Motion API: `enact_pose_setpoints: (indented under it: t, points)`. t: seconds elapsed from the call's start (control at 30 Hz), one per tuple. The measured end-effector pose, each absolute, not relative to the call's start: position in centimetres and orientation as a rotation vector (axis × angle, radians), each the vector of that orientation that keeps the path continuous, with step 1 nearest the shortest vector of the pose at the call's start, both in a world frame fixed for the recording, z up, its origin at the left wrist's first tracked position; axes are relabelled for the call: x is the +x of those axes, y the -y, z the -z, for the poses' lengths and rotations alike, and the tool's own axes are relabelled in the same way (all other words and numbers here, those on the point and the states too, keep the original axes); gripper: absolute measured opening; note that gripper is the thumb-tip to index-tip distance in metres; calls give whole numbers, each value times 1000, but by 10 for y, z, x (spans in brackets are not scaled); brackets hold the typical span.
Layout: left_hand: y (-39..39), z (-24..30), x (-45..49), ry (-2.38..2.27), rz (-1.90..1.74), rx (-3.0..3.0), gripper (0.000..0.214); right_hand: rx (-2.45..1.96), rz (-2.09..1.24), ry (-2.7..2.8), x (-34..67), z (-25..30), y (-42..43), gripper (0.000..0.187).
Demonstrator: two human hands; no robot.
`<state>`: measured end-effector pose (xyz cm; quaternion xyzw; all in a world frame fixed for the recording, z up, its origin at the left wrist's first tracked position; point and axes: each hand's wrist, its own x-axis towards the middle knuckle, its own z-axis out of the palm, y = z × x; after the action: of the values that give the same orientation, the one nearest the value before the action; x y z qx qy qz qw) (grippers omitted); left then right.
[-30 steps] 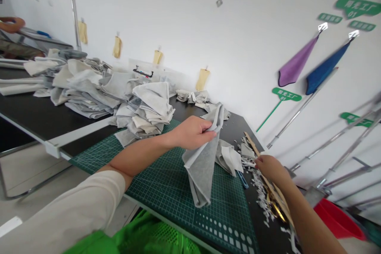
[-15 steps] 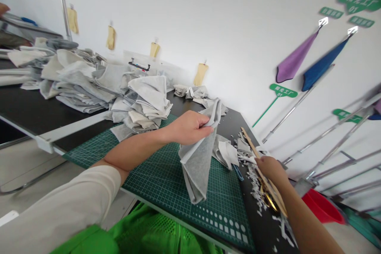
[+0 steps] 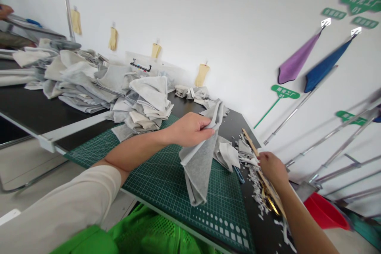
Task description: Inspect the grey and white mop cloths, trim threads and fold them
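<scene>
My left hand (image 3: 195, 129) is closed on a folded piece of grey felt-like cloth (image 3: 198, 170), gripped by its upper edge with the thumb on top. The cloth hangs down over the green cutting mat (image 3: 143, 178). My right hand (image 3: 272, 168) is at the mat's right, its fingers curled beside a long wooden strip (image 3: 250, 142); whatever they pinch is hidden. White scraps (image 3: 258, 192) lie around the strip, with gold-handled scissors (image 3: 270, 201) below my right hand. Another grey and white cloth piece (image 3: 226, 152) rests behind the held one, beside a small blue tool (image 3: 239, 174).
Piled grey and cream cloths (image 3: 80, 81) cover the table's left, with a nearer stack (image 3: 149, 103) on the mat's back edge. More cloth (image 3: 192, 92) lies by the wall. At the right are a red basin (image 3: 326, 211) and metal poles (image 3: 333, 151). Another person's hand (image 3: 5, 11) shows far left.
My right hand has shifted slightly up and right along the wooden strip. My left hand and its cloth look nearly unchanged; the whole view has moved a little.
</scene>
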<state>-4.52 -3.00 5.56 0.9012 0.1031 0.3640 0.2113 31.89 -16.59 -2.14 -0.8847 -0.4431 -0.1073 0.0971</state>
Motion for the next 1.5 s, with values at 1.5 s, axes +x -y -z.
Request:
enact_pose_setpoints:
  t: [1.5]
  points:
    - [13, -72, -86, -957, -1698, 2502, 18, -1600, 543, 1494, 153, -63, 148, 36]
